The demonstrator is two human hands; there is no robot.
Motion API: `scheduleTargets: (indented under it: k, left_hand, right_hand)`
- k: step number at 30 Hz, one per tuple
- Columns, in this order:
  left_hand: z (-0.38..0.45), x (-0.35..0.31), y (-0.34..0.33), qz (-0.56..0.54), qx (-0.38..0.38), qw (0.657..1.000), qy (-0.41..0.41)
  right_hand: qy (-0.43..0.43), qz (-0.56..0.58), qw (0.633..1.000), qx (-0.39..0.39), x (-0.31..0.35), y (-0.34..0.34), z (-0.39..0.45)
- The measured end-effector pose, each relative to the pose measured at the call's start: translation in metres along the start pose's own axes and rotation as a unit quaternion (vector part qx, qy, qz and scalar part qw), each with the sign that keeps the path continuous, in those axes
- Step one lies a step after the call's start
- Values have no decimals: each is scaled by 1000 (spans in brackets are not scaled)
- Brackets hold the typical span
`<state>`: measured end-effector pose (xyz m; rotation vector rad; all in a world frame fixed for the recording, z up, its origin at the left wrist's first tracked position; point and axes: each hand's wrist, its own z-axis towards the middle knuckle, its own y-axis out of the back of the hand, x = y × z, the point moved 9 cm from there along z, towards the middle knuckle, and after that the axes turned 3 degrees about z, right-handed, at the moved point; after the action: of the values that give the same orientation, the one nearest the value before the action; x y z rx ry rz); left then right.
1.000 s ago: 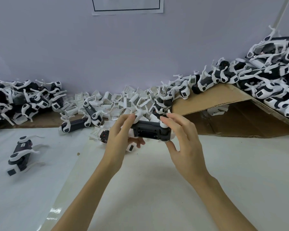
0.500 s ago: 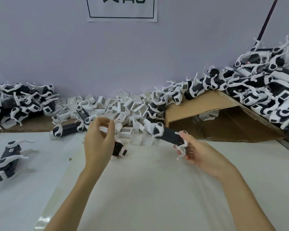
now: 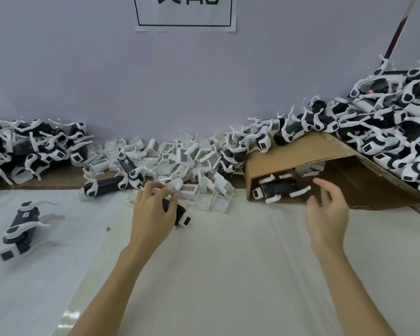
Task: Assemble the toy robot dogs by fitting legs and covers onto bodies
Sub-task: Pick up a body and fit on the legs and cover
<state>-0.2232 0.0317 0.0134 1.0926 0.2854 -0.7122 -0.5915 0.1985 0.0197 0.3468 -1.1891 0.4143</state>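
The near part of the bench [image 3: 228, 275] is covered in white sheeting, and both forearms reach across it from the near edge. The left hand [image 3: 153, 214] is curled over a black toy dog body [image 3: 180, 214] lying on the sheet, its fingers [image 3: 155, 191] bent and pinching a small white cover piece [image 3: 172, 193] just above that body. The right hand [image 3: 327, 214] hangs above the bench with its fingers [image 3: 325, 187] loosely spread and holding nothing. Just beyond it, an assembled black-and-white toy dog [image 3: 277, 189] lies in the mouth of a cardboard box [image 3: 301, 151] tipped on its side.

At the near left, well apart from the hands, another assembled toy dog [image 3: 22, 226] lies on the white sheet. Farther back, a long black dog body with white legs [image 3: 104, 186] rests at the edge of the sheet, beside a second one [image 3: 129, 168] leaning against the parts.

Behind the left hand a heap of loose white covers [image 3: 180, 163], many with barcode labels, spreads along the far side of the bench. A pile of toy dogs [image 3: 34, 149] sits at the far left, and a larger pile [image 3: 386, 132] climbs over the top of the cardboard box at the far right. Behind all of it stands a pale wall [image 3: 155, 81] with a printed paper sign [image 3: 184, 13] cut off by the top edge.
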Motion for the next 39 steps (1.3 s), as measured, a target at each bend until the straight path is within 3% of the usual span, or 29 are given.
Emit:
scheduleTargets:
  k: [3, 6, 8, 10, 12, 15, 18, 21, 23, 25, 29, 30, 31, 32, 34, 35, 36, 39]
  left_hand:
    - [1, 2, -1, -11, 10, 1000, 9]
    - [0, -1, 2, -18, -3, 1000, -2]
    - [-1, -5, 7, -27, -22, 999, -12]
    - [-2, -12, 16, -57, -49, 997, -22]
    - [-3, -25, 27, -110, -76, 990, -46]
    - [-8, -42, 34, -235, -74, 967, -58]
    - [-12, -50, 20, -432, 7, 902, -4]
    - [-18, -54, -5, -604, 98, 786, 85]
    - [-22, -57, -19, -645, 159, 738, 120]
    - [-25, -55, -28, -662, 195, 709, 145]
    - [-32, -38, -48, -727, 186, 603, 270]
    - [-33, -38, -49, -729, 185, 599, 274]
    - [-33, -39, -48, -713, 190, 619, 268]
    - [-32, -40, -46, -670, 208, 667, 249]
    - [-28, -46, -37, -514, 249, 806, 155]
    - [-27, -52, -33, -442, 251, 855, 106]
    - [-26, -54, -31, -404, 244, 878, 85]
    - [-29, -52, -35, -443, 247, 853, 122]
  right_hand:
    - [136, -110, 984, 14, 28, -22, -26]
    - [104, -129, 975, 151, 17, -66, -45]
    - [76, -173, 947, 261, 2, -92, -58]
    - [69, -212, 923, 314, -8, -103, -62]
    - [71, -222, 920, 316, -8, -100, -59]
    - [60, -165, 943, 283, -3, -92, -57]
    - [18, -28, 936, 350, 5, -107, -74]
    - [90, 9, 887, 453, 23, -126, -103]
    - [115, 17, 883, 455, 32, -130, -110]
    - [79, 69, 890, 445, 33, -128, -107]
    - [-5, 118, 899, 422, 27, -121, -94]
    - [-28, 127, 901, 414, 24, -120, -92]
    - [-54, 134, 902, 407, 19, -119, -90]
    - [-78, 135, 901, 406, 16, -120, -90]
    - [-126, 138, 893, 409, 11, -122, -94]
    - [-161, 150, 888, 405, 7, -123, -96]
    - [-191, 165, 882, 399, 4, -122, -97]
    - [-230, 179, 867, 404, -2, -123, -98]
